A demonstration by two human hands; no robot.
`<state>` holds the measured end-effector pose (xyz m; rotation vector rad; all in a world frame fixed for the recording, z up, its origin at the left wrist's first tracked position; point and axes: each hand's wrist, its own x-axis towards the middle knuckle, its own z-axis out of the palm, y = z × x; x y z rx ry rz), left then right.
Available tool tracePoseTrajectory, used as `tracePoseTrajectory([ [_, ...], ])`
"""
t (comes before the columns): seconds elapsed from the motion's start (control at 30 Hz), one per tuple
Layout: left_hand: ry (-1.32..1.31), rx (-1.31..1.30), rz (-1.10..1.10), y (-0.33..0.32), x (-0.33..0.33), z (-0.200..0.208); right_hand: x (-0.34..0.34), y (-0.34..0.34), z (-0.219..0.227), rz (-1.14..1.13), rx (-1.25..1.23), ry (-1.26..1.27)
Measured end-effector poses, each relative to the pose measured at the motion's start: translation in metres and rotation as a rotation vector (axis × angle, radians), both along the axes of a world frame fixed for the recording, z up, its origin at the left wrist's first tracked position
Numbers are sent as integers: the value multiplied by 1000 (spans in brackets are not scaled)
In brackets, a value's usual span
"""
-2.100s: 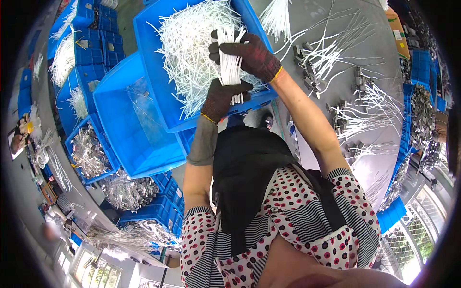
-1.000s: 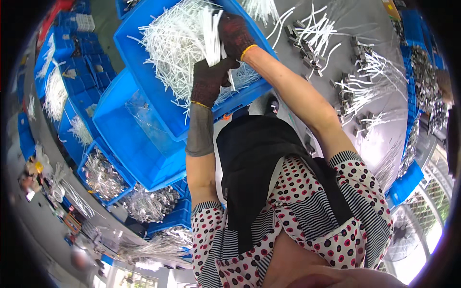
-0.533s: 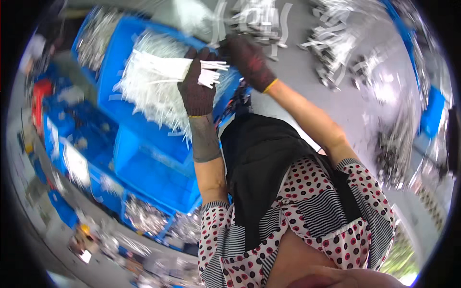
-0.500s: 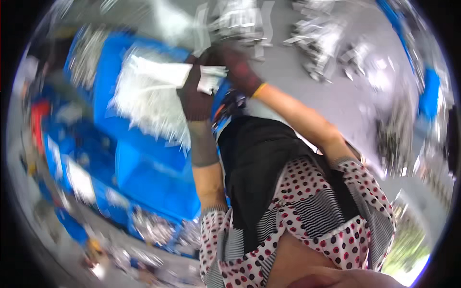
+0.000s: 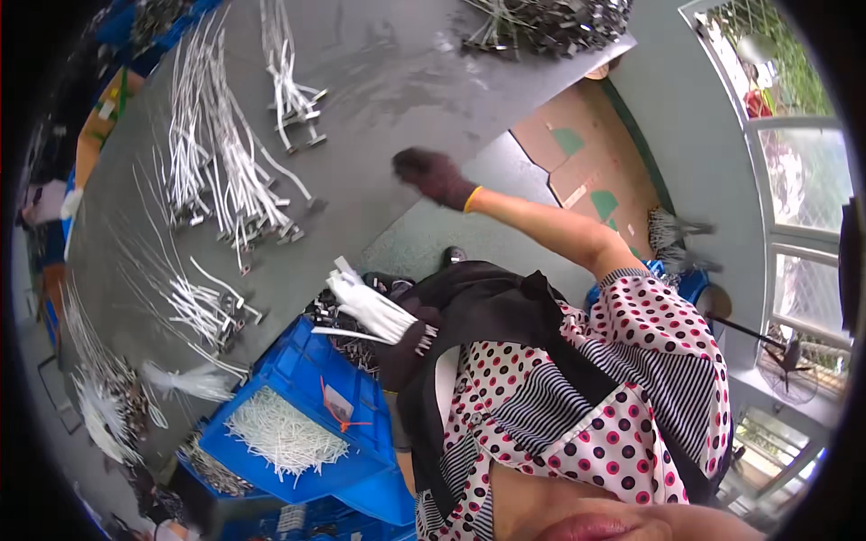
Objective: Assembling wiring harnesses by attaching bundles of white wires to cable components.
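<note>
Bundle (image 5: pixel 370 305): white strips, held slantwise in front of the apron (image 5: pixel 487 293), free ends pointing up and left toward the table (image 5: pixel 379 99); one strip splays out from the side.
Left hand (image 5: pixel 408 353): dark-gloved, closed firmly around the bundle's lower end; from my post I record a narrow grip.
Right hand (image 5: pixel 437 177): dark-gloved with a yellow cuff, arm stretched out, fingers seen against the table near its edge, well apart from the bundle. The fingers are dark and blurred; I cannot tell how far they are closed or whether they hold anything.
Table: grey top; I note several clusters of white leads (image 5: pixel 216 171) with metal ends, and a dark heap (image 5: pixel 559 27) at the far edge.
Bin (image 5: pixel 370 406): blue, tilted in my view, near the left hand; loose strips (image 5: pixel 284 433) lie inside, and an orange tie (image 5: pixel 341 422) hangs on its wall.
Floor side: a dark shoe (image 5: pixel 454 256) shows beyond the apron; flattened cardboard (image 5: pixel 586 135) lies farther off.
Window side: a fan (image 5: pixel 789 371) stands at right.
</note>
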<state>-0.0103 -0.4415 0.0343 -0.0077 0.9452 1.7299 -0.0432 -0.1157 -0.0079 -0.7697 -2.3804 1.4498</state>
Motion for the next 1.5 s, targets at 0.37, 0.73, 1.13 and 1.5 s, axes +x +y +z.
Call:
tracePoseTrajectory([
  [0.37,717,-96,-567,157,8,13,23,346,22,-652,399,-239],
  [0.73,387,-325,-183,368,-104,44,-43,455,30,-546,419,-750],
  [1.13,237,22,-228,586,-140,2,18,425,69,-701,-47,39],
  [1.5,-247,-45,-137,646,-98,-32,306,225,11,-710,-463,-344],
])
